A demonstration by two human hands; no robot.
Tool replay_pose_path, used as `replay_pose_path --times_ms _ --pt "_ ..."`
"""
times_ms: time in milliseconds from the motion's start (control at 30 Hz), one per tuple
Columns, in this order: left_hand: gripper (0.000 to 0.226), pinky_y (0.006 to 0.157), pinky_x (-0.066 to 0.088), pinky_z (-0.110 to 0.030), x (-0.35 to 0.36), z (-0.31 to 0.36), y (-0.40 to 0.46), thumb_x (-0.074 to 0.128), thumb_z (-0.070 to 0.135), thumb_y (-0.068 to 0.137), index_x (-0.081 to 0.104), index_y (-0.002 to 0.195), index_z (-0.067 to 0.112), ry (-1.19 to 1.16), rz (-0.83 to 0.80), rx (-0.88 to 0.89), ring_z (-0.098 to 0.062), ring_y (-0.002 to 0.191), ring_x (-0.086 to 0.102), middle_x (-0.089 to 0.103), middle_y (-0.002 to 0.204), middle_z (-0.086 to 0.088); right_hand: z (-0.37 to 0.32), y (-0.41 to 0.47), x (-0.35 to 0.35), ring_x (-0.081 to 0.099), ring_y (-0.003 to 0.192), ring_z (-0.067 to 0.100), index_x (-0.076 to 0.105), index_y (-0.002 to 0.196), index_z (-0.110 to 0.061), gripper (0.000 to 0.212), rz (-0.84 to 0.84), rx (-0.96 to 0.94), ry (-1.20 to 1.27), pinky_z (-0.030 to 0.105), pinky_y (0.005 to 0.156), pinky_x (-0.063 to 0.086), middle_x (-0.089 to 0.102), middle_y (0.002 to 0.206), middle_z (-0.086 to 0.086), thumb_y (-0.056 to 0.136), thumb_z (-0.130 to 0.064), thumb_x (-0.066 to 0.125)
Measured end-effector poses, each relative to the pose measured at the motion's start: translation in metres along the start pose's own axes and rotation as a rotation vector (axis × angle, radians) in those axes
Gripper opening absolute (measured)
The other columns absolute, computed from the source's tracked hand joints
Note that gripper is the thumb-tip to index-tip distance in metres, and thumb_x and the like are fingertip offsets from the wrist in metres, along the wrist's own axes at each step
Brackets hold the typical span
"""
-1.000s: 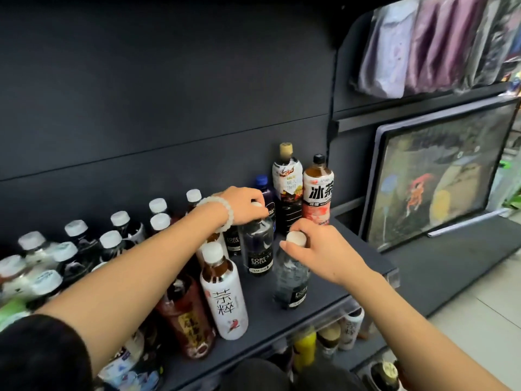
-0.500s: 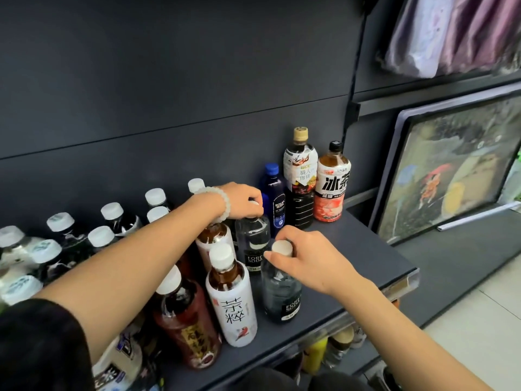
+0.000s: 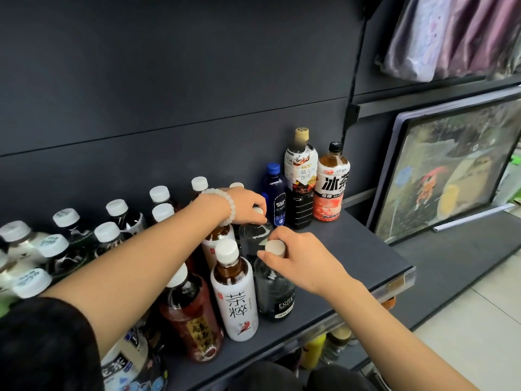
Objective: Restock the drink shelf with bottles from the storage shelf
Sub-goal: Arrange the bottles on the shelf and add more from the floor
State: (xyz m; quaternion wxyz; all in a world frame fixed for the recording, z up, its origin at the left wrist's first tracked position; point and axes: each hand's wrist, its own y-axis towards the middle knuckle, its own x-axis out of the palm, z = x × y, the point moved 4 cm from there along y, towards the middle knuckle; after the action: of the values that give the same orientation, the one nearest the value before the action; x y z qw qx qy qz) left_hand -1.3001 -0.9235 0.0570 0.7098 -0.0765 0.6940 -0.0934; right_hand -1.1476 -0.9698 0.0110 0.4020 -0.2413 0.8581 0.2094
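Both soda bottles have shifted closer to the blue bottle [image 3: 274, 194]. The left hand [image 3: 245, 204] grips the rear clear bottle [image 3: 255, 238] (round white cap); the right hand [image 3: 303, 262] pinches the front one [image 3: 275, 292].

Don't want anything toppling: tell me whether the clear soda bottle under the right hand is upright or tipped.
Upright. The clear soda bottle stands on the shelf, its white cap pinched by the right hand.

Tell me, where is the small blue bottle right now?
The blue bottle stands at the back of the drink shelf, right of centre, between the left hand and the tall coffee bottle.
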Motion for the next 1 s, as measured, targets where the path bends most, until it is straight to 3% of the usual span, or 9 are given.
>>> replay_pose_path --times_ms 100,233,400,500,633,733,1000 --pt "0.031 0.070 0.038 -0.031 -0.003 -0.002 -0.005 0.043 0.057 0.089 0.055 0.109 0.038 0.052 0.076 -0.018 -0.019 0.094 0.054 0.054 0.104 0.001 -0.001 -0.005 -0.003 0.059 0.078 0.020 0.051 0.102 -0.023 0.034 -0.019 0.005 -0.032 0.039 0.069 0.051 0.063 0.081 0.001 0.089 -0.054 0.048" --pt "0.034 0.074 0.036 -0.032 -0.016 0.001 -0.028 0.039 0.052 0.093 0.054 0.117 0.032 0.145 0.274 -0.040 -0.020 0.104 0.055 0.060 0.111 0.002 -0.005 -0.010 -0.015 0.059 0.088 0.021 0.050 0.116 -0.026 0.039 -0.037 -0.005 -0.150 0.036 0.073 0.049 0.060 0.091 -0.004 0.092 -0.055 0.042" --pt "0.036 0.086 0.042 -0.037 -0.027 0.017 -0.077 0.036 0.047 0.096 0.054 0.122 0.030 0.147 0.454 -0.109 -0.021 0.114 0.050 0.056 0.121 0.002 -0.012 -0.031 -0.042 0.050 0.111 0.018 0.046 0.132 -0.023 0.044 0.123 -0.077 -0.355 0.033 0.082 0.046 0.050 0.118 -0.003 0.095 -0.047 0.042" --pt "0.037 0.088 0.039 -0.037 -0.020 0.040 -0.109 0.035 0.039 0.097 0.054 0.126 0.027 0.094 0.545 -0.123 -0.022 0.118 0.046 0.053 0.129 0.002 -0.013 -0.053 -0.055 0.050 0.111 0.023 0.049 0.128 -0.018 0.044 0.174 -0.115 -0.501 0.036 0.084 0.047 0.050 0.122 0.001 0.095 -0.045 0.041" --pt "0.043 0.085 0.041 -0.036 0.004 0.080 -0.146 0.032 0.043 0.094 0.057 0.124 0.024 0.082 0.641 -0.102 -0.022 0.117 0.047 0.056 0.124 0.002 -0.002 -0.095 -0.074 0.053 0.105 0.027 0.054 0.118 -0.012 0.042 0.219 -0.085 -0.620 0.038 0.077 0.045 0.054 0.115 0.006 0.094 -0.044 0.042" --pt "0.053 0.086 0.043 -0.039 0.026 0.117 -0.165 0.025 0.047 0.090 0.059 0.121 0.021 0.045 0.664 -0.059 -0.024 0.115 0.049 0.057 0.122 0.001 0.015 -0.134 -0.083 0.053 0.105 0.027 0.053 0.120 -0.011 0.043 0.232 -0.027 -0.651 0.038 0.077 0.046 0.054 0.115 0.006 0.094 -0.044 0.041" --pt "0.042 0.085 0.042 -0.038 0.100 0.233 -0.177 0.037 0.044 0.095 0.050 0.130 0.024 0.027 0.588 0.108 -0.023 0.119 0.047 0.052 0.130 0.001 0.076 -0.261 -0.098 0.053 0.110 0.023 0.051 0.127 -0.017 0.041 0.274 0.147 -0.624 0.034 0.081 0.045 0.054 0.122 0.002 0.095 -0.041 0.042"
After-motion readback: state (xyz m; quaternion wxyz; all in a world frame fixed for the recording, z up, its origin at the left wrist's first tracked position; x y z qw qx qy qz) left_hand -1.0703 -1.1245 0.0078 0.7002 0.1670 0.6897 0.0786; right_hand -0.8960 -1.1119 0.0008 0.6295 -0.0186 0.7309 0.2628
